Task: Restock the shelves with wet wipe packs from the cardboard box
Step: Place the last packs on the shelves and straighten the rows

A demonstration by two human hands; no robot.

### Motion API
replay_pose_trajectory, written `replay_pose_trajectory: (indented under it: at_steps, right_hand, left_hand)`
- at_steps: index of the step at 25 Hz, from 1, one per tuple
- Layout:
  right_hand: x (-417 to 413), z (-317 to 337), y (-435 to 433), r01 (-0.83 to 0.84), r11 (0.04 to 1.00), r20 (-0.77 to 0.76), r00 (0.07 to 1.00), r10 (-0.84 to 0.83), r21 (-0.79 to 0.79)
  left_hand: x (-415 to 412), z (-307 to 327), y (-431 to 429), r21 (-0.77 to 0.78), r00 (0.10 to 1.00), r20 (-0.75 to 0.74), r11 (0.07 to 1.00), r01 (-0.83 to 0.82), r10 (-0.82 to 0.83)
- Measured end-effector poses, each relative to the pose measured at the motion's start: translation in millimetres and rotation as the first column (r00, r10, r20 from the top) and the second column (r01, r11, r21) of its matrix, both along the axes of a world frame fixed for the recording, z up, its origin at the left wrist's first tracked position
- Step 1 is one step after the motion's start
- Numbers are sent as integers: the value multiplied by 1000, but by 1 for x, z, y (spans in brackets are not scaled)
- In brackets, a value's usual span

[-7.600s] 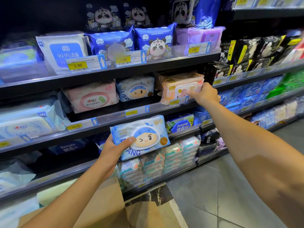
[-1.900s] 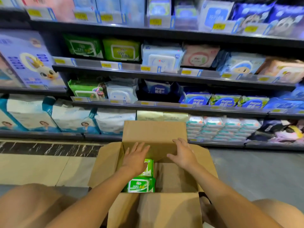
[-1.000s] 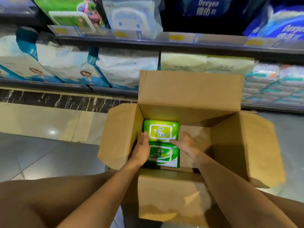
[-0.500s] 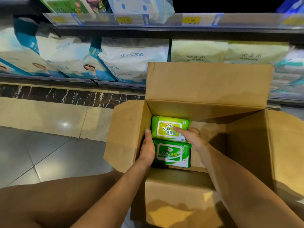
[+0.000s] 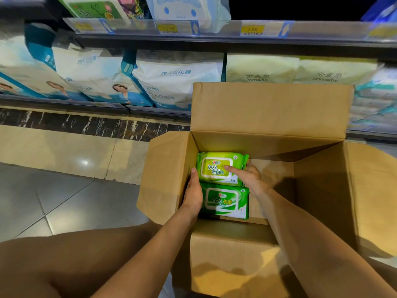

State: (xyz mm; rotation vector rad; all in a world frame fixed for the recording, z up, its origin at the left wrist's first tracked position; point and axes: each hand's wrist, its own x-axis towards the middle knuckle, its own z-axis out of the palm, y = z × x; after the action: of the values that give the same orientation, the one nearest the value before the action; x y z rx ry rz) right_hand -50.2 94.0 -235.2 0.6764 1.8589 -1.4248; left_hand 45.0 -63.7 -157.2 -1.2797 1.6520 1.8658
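Observation:
An open cardboard box [image 5: 272, 108] stands on the floor before the shelves. Two green wet wipe packs lie at its left side: a far pack [image 5: 217, 167] and a near pack [image 5: 225, 202]. My right hand [image 5: 247, 176] grips the far pack's right edge, thumb on its top face. Against the packs' left side lies my left hand [image 5: 194, 194], thumb pointing up along the box's left wall; its fingers are hidden beneath the packs.
The bottom shelf [image 5: 150, 109] behind the box holds large white and blue bags [image 5: 171, 80] and pale yellow packs [image 5: 262, 68]. A shelf rail with price tags [image 5: 252, 29] runs above. Tiled floor [image 5: 53, 203] lies to the left. The box's right half is bare cardboard.
Both hands have sunk a little further round the far green pack. The view has shifted slightly closer to the box.

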Motion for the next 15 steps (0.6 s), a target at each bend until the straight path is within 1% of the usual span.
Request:
replay_pose_trajectory:
  at_steps: [2,6,8,9,11,12,14,15]
  right_hand:
    - [-1,3,-1,-16,1000,-19,1000,16,-14]
    - [1,22,11,16,999,-28,999,-17,-33]
    - [7,38,24,20,998,-20,1000,-22,-63]
    - [11,48,32,16,995,-21,1000,-18,-100]
    - [23,67,50,-22,990,-38,999,17,-139]
    - [28,80,56,-41,984,-48,998,33,-172]
    - [38,110,65,-103,966,-79,993,87,-238]
    - [45,127,68,-125,961,-85,991,107,-245]
  left_hand:
    - [1,3,0,-4,1000,-4,1000,4,-4]
    - [3,7,-3,38,1000,16,999,-10,9]
    - [5,6,-6,32,999,25,999,30,-31]
    - [8,-4,-9,27,998,39,998,49,-50]
    - [11,-22,-12,3,996,25,996,84,-84]
    - [12,-19,-12,-5,994,28,995,101,-101]
    - [15,19,-9,19,987,12,987,159,-159]
    - [19,49,-6,48,983,-28,982,181,-180]
